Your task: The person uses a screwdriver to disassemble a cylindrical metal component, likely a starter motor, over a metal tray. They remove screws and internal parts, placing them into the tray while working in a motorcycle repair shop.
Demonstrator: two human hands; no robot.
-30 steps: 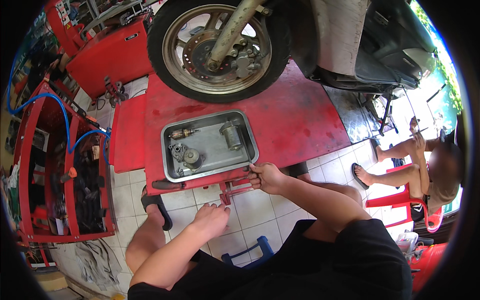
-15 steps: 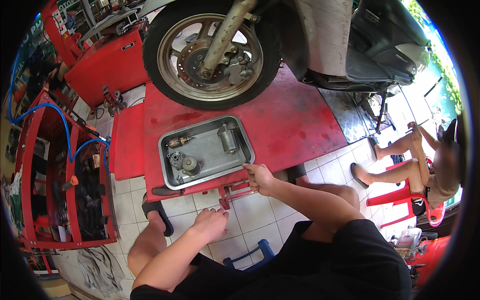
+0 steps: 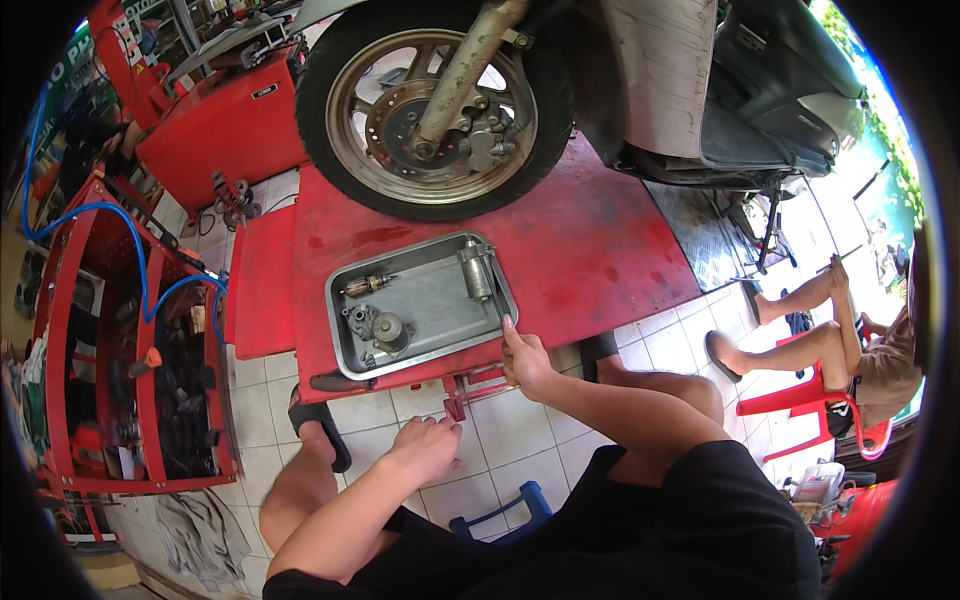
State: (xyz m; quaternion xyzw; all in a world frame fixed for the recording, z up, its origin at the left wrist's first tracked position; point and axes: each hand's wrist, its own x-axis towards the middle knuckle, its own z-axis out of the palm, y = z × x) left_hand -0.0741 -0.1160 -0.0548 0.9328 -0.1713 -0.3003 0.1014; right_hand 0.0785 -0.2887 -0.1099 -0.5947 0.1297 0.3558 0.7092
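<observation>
A steel tray (image 3: 350, 343) rests on the red lift table (image 3: 600, 250). Inside are a metal cylinder (image 3: 476, 265) at the right, an armature-like part (image 3: 365, 285) and a housing assembly (image 3: 385, 330) at the left. My right hand (image 3: 525, 360) is closed around a slim dark tool (image 3: 497, 305) at the tray's right front corner, its thumb pointing into the tray. Below the table edge, my left hand (image 3: 425, 445) hangs with loosely bent, slightly parted fingers and nothing visible in it. A dark-handled item (image 3: 340, 382) lies on the table's front edge.
A scooter's front wheel (image 3: 435, 120) stands behind the tray. At left are a red tool cart (image 3: 70, 350) with a blue hose (image 3: 140, 240). A person on a red chair (image 3: 770, 402) sits at right, holding something thin. A blue stool (image 3: 530, 505) is below me.
My right hand's thumb has risen toward the tray. The cylinder sits slightly farther right and more upright within the tray. The seated person's hands have shifted; my left hand is nearly still.
</observation>
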